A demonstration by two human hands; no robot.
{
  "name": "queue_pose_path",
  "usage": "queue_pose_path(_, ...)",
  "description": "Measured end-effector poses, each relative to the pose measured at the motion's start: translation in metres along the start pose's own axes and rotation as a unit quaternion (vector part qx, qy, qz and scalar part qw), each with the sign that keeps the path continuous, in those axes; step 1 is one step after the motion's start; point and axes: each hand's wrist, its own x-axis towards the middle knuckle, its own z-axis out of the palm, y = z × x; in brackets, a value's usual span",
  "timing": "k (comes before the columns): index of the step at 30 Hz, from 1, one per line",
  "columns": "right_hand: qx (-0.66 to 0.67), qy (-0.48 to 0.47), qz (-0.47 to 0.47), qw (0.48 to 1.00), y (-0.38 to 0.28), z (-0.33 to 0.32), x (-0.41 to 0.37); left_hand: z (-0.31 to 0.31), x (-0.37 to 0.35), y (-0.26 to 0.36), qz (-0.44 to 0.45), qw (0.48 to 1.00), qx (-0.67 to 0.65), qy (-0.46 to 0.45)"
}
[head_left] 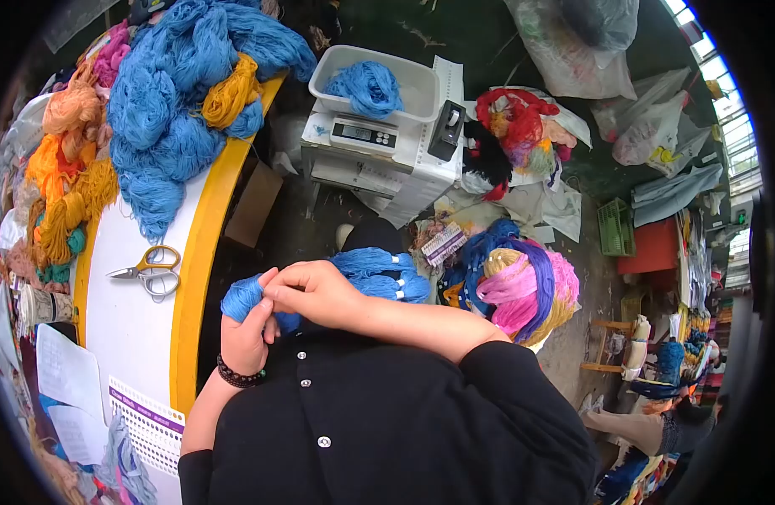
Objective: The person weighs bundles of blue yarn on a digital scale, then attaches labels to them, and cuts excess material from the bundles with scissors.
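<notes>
My left hand (246, 337), with a dark beaded bracelet at its wrist, is closed on a skein of blue yarn (241, 299) in front of my chest. My right hand (313, 292) meets it at the thumb, fingertips pinched together; whatever is between them is too small to make out. Blue yarn bundles (375, 284) with white bands lie just beyond my right hand, around my lap. Scissors (151, 273) with one yellow handle loop rest on the white table (139, 324) to the left. A large heap of blue yarn (164, 101) covers the table's far end.
Ahead, a digital scale (364, 135) carries a white tub (421, 93) with blue yarn in it. A black tape dispenser (446, 130) stands beside it. Multicoloured yarn (530, 290) is piled to my right. At the lower right, another person's arm (627, 427) shows. Printed cards (143, 425) lie at the table's near end.
</notes>
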Motion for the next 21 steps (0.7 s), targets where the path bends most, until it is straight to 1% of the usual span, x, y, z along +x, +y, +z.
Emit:
queue_pose_path(2, -0.11, 0.013, -0.018, 0.994, -0.001, -0.013, 0.01, 0.001, -0.001, 0.003, -0.001, 1.0, 0.004, 0.02)
queue_pose_path(3, -0.228, 0.038, 0.005, 0.973, -0.006, -0.039, 0.017, 0.006, 0.003, -0.004, -0.002, 1.0, -0.012, 0.022)
queue_pose_path(4, -0.316, 0.081, -0.088, 0.941, -0.005, -0.06, 0.033, 0.003, 0.001, -0.002, -0.001, 1.0, -0.009, 0.029)
queue_pose_path(5, -0.352, 0.151, -0.071, 0.921, -0.02, -0.081, 0.046, 0.0, 0.002, -0.001, 0.003, 0.999, -0.008, 0.034)
queue_pose_path(6, -0.462, 0.2, -0.15, 0.851, -0.022, -0.114, 0.067, -0.003, 0.003, -0.002, 0.007, 0.999, -0.003, 0.038)
queue_pose_path(7, -0.52, 0.279, -0.203, 0.782, -0.01, -0.149, 0.086, -0.003, 0.004, -0.002, 0.009, 0.999, -0.004, 0.041)
queue_pose_path(8, -0.565, 0.286, -0.144, 0.76, -0.021, -0.174, 0.097, -0.003, 0.005, -0.003, 0.005, 0.999, -0.008, 0.044)
queue_pose_path(9, -0.611, 0.328, -0.135, 0.708, -0.017, -0.194, 0.107, -0.002, 0.006, -0.004, 0.001, 0.999, -0.012, 0.047)
queue_pose_path(11, -0.679, 0.32, -0.095, 0.654, -0.007, -0.223, 0.123, -0.002, 0.008, -0.004, 0.0, 0.999, -0.013, 0.052)
queue_pose_path(13, -0.707, 0.284, -0.104, 0.639, 0.004, -0.244, 0.133, -0.001, 0.009, 0.0, -0.012, 0.998, -0.011, 0.058)
queue_pose_path(14, -0.714, 0.291, -0.124, 0.624, 0.007, -0.248, 0.137, -0.002, 0.009, 0.001, -0.007, 0.998, -0.012, 0.064)
queue_pose_path(16, -0.617, 0.265, -0.045, 0.739, -0.014, -0.247, 0.154, -0.004, 0.008, 0.002, -0.015, 0.997, -0.015, 0.074)
queue_pose_path(17, -0.473, 0.266, -0.049, 0.839, -0.026, -0.242, 0.153, -0.005, 0.009, 0.003, -0.012, 0.997, -0.016, 0.076)
queue_pose_path(18, -0.311, 0.239, -0.035, 0.919, -0.046, -0.231, 0.151, -0.007, 0.009, 0.005, -0.007, 0.996, -0.014, 0.088)
queue_pose_path(19, -0.139, 0.204, -0.018, 0.969, -0.07, -0.217, 0.148, -0.008, 0.009, 0.006, -0.002, 0.995, -0.012, 0.099)
queue_pose_path(21, 0.04, 0.148, -0.094, 0.984, -0.131, -0.169, 0.125, -0.014, 0.011, 0.009, 0.0, 0.992, -0.044, 0.12)
